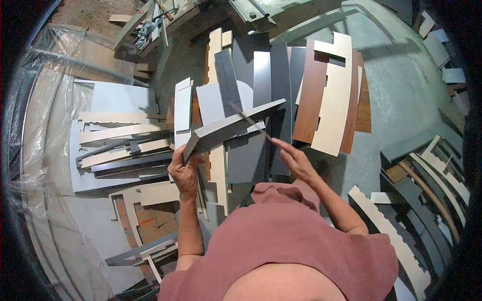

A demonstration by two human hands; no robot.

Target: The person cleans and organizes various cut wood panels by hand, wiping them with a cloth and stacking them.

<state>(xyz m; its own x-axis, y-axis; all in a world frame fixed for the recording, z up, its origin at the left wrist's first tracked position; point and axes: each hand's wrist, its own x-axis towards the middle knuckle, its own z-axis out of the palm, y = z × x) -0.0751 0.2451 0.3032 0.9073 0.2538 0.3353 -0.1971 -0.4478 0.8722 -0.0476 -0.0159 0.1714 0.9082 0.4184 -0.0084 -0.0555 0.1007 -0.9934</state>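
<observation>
My left hand (186,173) is closed around the near left corner of a long grey board (221,135) with a pale edge, which is held up at a slant. In my right hand (296,161) is a long thin file (255,124), its fingers wrapped round the near end. The file crosses the board's pale upper edge at an angle, pointing forward and left. Below the board, several dark grey panels (246,160) lie flat, partly hidden by it.
Brown and cream panels (331,100) lie stacked ahead on the right. To the left, cream and grey strips (120,133) rest on a white sheet (120,95). Clear plastic wrap (50,165) covers something at far left. More cut strips (422,185) are piled at right on the grey floor (396,100).
</observation>
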